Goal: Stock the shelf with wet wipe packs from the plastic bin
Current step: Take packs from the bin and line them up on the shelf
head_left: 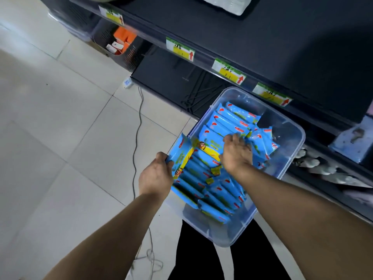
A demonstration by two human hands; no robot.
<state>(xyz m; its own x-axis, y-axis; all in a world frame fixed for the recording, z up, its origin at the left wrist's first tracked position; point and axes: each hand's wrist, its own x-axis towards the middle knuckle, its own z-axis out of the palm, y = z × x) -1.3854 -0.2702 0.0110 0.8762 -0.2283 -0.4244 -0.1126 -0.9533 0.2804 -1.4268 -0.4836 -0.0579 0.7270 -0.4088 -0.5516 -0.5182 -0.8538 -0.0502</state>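
The pale tiled floor (60, 122) carries a grey cable (137, 126) running from a white socket block (127, 82) at the shelf's foot, and farther along a dark basket (131, 55) of orange packs (123, 36). The dark shelf (262, 37) has green-and-yellow labels (229, 72) along its front edge and white packs (228, 4) at its back. A clear bin (290, 128) of blue packs (232, 118) sits low before it; what bears it is hidden.

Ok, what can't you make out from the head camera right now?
Head view only:
- Right hand: fingertips buried among the wet wipe packs, so its grip is unclear.
- Plastic bin: floor and pack count hidden by the top layer.
- Price tags: print blurred and too small.
- Shelf goods at right: motion-blurred, cut by the right edge.
- White stack: cut by the top edge.
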